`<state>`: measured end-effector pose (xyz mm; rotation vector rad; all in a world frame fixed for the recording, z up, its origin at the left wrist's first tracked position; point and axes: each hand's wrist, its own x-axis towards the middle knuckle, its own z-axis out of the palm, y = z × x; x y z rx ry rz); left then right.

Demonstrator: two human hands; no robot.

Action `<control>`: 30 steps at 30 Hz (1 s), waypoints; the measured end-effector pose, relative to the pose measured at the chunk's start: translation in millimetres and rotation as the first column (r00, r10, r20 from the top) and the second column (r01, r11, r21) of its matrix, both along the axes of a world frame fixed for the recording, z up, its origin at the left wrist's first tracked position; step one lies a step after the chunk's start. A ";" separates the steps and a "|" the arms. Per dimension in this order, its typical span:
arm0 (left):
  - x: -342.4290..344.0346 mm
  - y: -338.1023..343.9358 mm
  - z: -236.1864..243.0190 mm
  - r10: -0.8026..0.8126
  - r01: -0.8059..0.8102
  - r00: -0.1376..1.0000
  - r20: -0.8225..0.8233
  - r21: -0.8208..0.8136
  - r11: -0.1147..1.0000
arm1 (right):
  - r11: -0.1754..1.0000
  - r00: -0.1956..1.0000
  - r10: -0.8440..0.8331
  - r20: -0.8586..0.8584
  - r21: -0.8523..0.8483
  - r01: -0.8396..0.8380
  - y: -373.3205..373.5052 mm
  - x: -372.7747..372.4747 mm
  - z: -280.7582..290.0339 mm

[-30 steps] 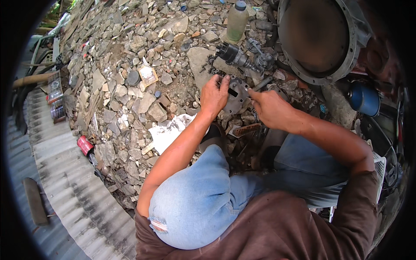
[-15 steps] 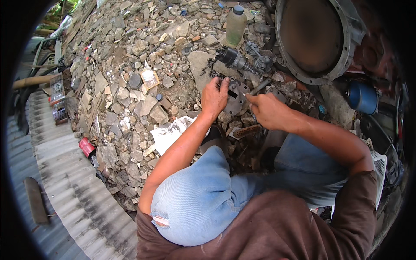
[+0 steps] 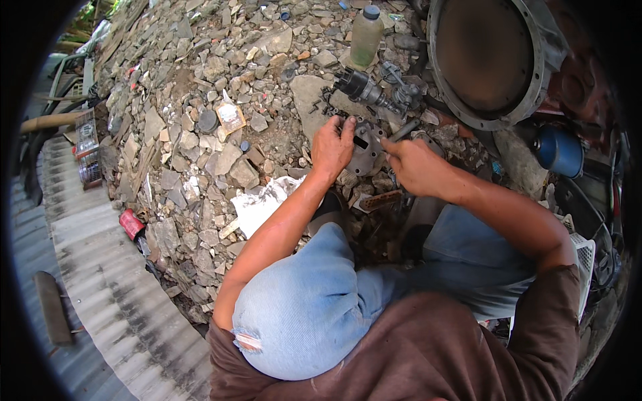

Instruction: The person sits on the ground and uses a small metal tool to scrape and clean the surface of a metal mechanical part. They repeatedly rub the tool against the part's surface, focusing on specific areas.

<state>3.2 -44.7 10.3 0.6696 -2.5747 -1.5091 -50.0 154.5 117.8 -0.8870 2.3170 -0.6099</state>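
My left hand (image 3: 332, 148) grips the left edge of a grey metal plate (image 3: 366, 158), which has bolt holes and a dark slot, with thumb and fingers at its upper left. On the plate's right side is my right hand (image 3: 420, 168), its fingers curled closed and the index finger and thumb toward the plate. What it holds is hidden or too small to make out. A grey metal rod (image 3: 404, 130) lies just beyond these fingers. Beyond the plate, a distributor-like part with a black cap (image 3: 356, 85) rests beside another metal part (image 3: 401, 87). Small dark bolts (image 3: 327, 100) lie on a flat stone.
A bottle of greenish liquid (image 3: 366, 41) stands beyond the parts. At the far right are a large round metal housing (image 3: 535, 87) and a blue canister (image 3: 560, 151). A white cloth (image 3: 261, 208) lies on rubble left of my knees; corrugated sheeting (image 3: 107, 267) runs along the left.
My right hand has shifted slightly to the right beside the plate. My left hand keeps its grip, and the plate stays nearly where it was.
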 end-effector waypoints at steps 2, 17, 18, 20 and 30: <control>-0.9 -3.2 1.5 0.009 -0.009 1.000 0.014 0.004 1.000 | 0.999 0.999 -0.039 0.035 -0.021 0.040 -1.8 -3.8 -2.5; -3.9 -5.5 -2.1 -0.008 0.007 0.999 -0.033 -0.051 0.999 | 0.999 0.998 -0.040 0.041 -0.017 0.041 -1.1 -4.4 -0.5; -0.3 -1.4 -2.6 -0.008 0.007 1.000 -0.027 -0.058 0.998 | 0.998 0.995 -0.065 0.069 0.009 0.065 -7.6 -7.4 10.7; 0.1 2.2 1.3 -0.012 0.012 1.000 0.008 -0.003 1.000 | 0.990 0.980 -0.142 0.142 0.046 0.137 -8.9 -11.8 11.3; -3.4 -0.1 -3.7 0.004 -0.004 1.000 -0.028 0.010 1.000 | 0.995 0.991 -0.100 0.094 0.040 0.097 -4.0 -3.5 7.2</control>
